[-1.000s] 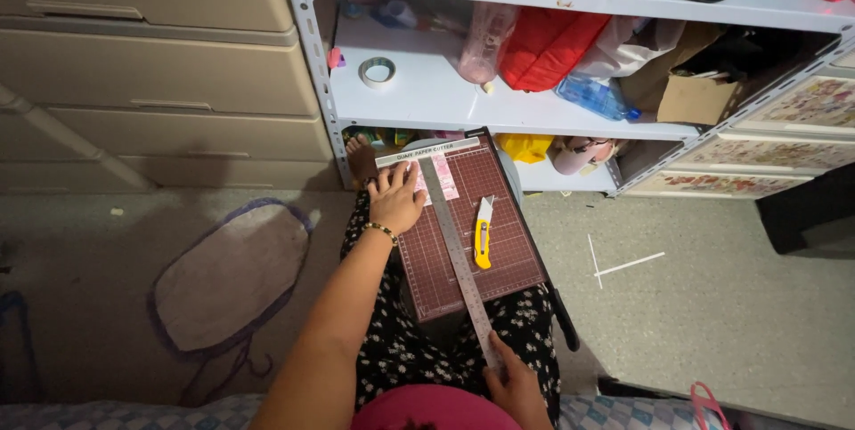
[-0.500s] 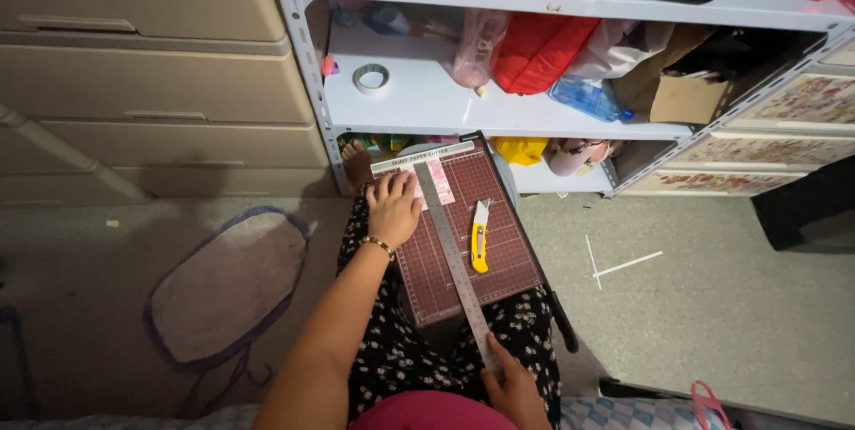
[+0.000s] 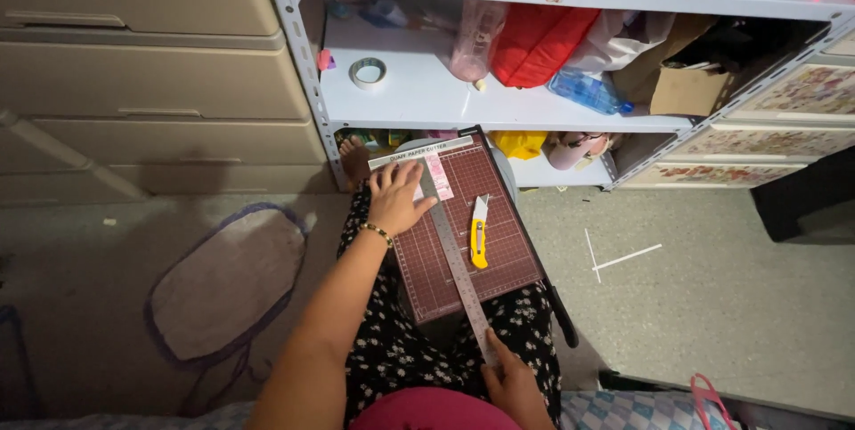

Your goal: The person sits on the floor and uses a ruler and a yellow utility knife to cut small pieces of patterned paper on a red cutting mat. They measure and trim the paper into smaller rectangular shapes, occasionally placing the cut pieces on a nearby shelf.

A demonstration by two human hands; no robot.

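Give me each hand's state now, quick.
Left hand: open, flat, pressing the ruler onto the cutting board.
Right hand: fingers on the ruler's near end; grip cannot be told.

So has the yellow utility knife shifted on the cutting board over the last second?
No. The yellow utility knife lies at the same spot on the maroon cutting board, right of the metal ruler, as before; only the camera view shifted.

Ruler (image 3: 456,263): bare metal, smooth, dull sheen. Cutting board (image 3: 463,234): dark red, matt, printed grid. Knife (image 3: 479,232): glossy yellow plastic, metal blade. Paper strip (image 3: 437,177): pink, matt. Shelf (image 3: 419,92): painted metal, smooth. Floor (image 3: 712,288): speckled, matt. Rug (image 3: 227,283): soft cloth.
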